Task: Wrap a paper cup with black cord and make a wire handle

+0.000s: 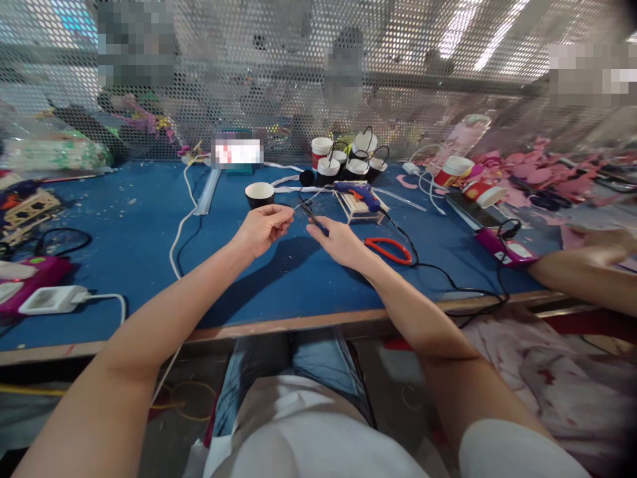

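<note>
Above the blue tabletop, my left hand (266, 229) is closed in a pinch on a thin, pale strand, wire or thread, I cannot tell which. My right hand (338, 242) is wrapped round a slim dark tool (309, 212). Its tip points at the strand, close to my left fingertips; whether it is scissors or pliers is unclear. Just behind my left hand stands a cup with a black outside and white inside (260, 193). Beside my right wrist lies a tool with red looped handles (391, 250), its head hidden.
A blue glue gun (361, 194) rests on a small wooden rack (361, 211); its black cord trails right. Several black cups with wire handles (356, 169) stand behind. At right are a purple power strip (506, 248), pink pieces (542, 159) and another person's arm (587, 269). A mesh screen (293, 79) closes the back.
</note>
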### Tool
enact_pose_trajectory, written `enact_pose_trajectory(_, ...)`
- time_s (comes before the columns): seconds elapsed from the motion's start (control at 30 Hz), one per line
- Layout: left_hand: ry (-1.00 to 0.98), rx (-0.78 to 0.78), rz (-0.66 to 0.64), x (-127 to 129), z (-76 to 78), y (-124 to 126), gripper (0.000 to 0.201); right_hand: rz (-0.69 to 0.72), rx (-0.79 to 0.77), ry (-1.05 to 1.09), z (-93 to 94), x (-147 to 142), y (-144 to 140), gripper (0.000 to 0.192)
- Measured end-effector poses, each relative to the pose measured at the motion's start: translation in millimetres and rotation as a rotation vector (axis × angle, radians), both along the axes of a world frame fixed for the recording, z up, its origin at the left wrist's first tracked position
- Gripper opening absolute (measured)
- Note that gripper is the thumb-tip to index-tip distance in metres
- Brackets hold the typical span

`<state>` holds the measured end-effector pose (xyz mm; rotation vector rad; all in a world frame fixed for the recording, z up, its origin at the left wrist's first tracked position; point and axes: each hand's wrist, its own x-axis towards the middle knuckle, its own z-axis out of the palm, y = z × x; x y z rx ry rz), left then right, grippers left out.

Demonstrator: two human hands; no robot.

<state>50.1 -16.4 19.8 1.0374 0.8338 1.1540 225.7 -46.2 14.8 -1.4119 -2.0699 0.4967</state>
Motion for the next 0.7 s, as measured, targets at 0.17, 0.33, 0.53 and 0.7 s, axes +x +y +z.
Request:
enact_pose_trajectory(0.17,0.067,0.118,0.023,2,-1.8,-3,0.016,0.056,-0.007,-0.019,0.2,-2,-2,0.04)
enact_pose_trajectory(0.33,0.344,0.462,0.199,-8,-2.5,1,0.021,-0.015,-0.045,0.012,2.9,0,-2,0.043)
enact_pose_trajectory(0.53,0.972,1.418,0.418,-25,-0.5,10,0.01,-0.024,-0.129,0.04,6.3,0,-3,0.04)
enact_pose_trajectory(0.7,1.061,1.605,0.365,-25,-4.4,14,0.013,0.034,-0.148,0.084,4.1,-3,-5,0.038)
